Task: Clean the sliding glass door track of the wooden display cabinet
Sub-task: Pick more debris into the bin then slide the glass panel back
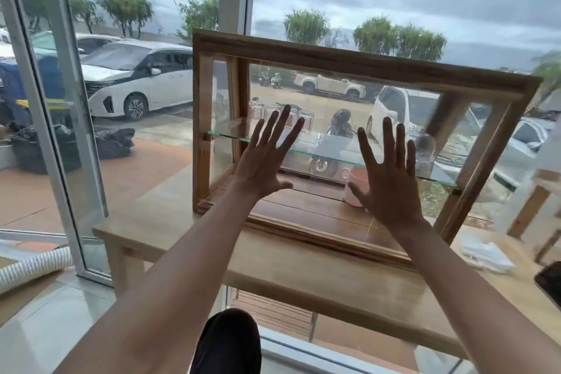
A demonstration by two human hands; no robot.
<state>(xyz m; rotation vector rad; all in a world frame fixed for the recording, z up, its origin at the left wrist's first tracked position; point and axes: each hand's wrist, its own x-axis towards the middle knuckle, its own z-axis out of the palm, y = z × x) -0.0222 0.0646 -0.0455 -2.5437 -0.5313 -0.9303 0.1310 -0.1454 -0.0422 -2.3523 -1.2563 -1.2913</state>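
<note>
A wooden display cabinet (358,65) with glass sides stands on a light wooden table (303,276) by the window. Both of my palms lie flat against its front sliding glass door (328,143), fingers spread. My left hand (267,158) is left of the middle, my right hand (387,179) a little to its right and lower. The bottom door track (321,235) runs along the cabinet's front lower edge. Inside are a glass shelf (331,155), several glass jars (303,118) at the back and a pink cup (355,188) on the floor of the cabinet.
A white cloth (485,255) lies on the table to the right of the cabinet, with a dark phone-like object (551,282) at the frame's right edge. A ribbed white hose (33,267) lies at the lower left. Large windows stand behind, with parked cars outside.
</note>
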